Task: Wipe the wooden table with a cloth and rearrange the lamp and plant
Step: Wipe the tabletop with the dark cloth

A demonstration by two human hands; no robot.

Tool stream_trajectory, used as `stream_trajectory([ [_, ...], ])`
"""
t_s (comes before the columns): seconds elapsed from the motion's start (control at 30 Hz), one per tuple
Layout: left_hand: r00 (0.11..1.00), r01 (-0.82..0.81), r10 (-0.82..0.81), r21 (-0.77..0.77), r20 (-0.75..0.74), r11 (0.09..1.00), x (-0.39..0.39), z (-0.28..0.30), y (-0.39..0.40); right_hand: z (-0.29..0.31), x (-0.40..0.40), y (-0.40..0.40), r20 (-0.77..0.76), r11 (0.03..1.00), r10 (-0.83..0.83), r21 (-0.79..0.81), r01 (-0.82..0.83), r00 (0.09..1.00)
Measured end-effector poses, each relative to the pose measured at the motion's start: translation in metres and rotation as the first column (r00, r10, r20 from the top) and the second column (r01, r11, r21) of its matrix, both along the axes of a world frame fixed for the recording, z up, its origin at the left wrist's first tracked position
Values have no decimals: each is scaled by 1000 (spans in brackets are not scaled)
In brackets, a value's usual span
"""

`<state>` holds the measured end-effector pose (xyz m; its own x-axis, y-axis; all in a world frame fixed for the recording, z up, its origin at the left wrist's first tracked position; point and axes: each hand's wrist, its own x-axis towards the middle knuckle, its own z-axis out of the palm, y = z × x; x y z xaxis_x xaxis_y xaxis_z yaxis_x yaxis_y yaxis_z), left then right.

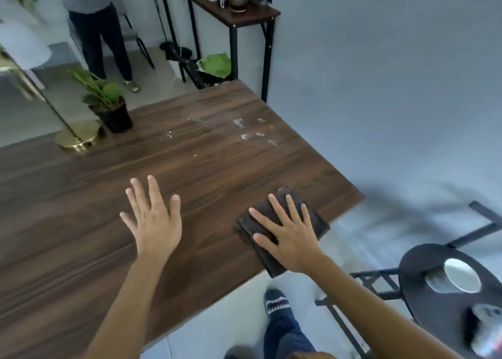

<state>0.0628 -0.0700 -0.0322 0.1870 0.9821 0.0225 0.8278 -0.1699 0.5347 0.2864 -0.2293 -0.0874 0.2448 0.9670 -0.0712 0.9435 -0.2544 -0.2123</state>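
Note:
A dark folded cloth [260,217] lies near the right edge of the wooden table [190,168]. My right hand [288,236] rests flat on the cloth, fingers spread. My left hand [153,220] hovers open above the table's middle, holding nothing. White smears and crumbs [252,130] mark the far right part of the tabletop. At the far left stands a gold lamp [77,138] with a round base and slanted pole, and beside it a green plant in a black pot [111,108].
A narrow console table [233,16] with jars stands against the wall behind. A person [97,30] stands at the back left. A round black side table [423,290] with a white dish is at my right, next to my foot [275,303].

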Motion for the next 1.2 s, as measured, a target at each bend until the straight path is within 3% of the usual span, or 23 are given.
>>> stream_trajectory([
  [0.1,999,19,-21,-63,-35,998,30,-17,18,4,72,-28,44,965,-262,-12,263,964],
  [0.2,992,-12,-1,-98,-129,995,46,-37,22,7,127,-14,59,921,-380,-63,383,923],
  [0.3,956,-12,0,-37,-293,999,51,-55,20,7,157,39,56,933,-353,-56,356,934],
  [0.53,942,-60,56,-4,-330,998,48,-61,20,11,201,200,-99,982,-169,-96,160,981],
  [0.67,933,-83,79,1,-351,997,51,-57,22,15,213,188,-112,995,15,-100,-26,994],
  [0.73,936,-224,222,25,-274,974,46,-44,46,28,208,198,-90,985,161,-42,-165,983],
  [0.8,937,-191,187,16,-294,981,53,-41,42,28,209,136,-46,982,181,-44,-183,982],
  [0.87,945,-273,268,-4,-187,962,39,-38,59,20,201,103,2,971,240,-23,-240,971],
  [0.93,950,-259,260,28,-170,965,41,-36,61,13,201,62,53,977,214,-31,-213,975],
  [1.03,934,-280,289,72,-208,957,29,-33,84,11,198,67,60,986,133,-112,-126,989],
  [1.2,879,-384,359,-18,-314,923,33,-48,98,7,198,224,35,995,-44,-85,47,998],
])
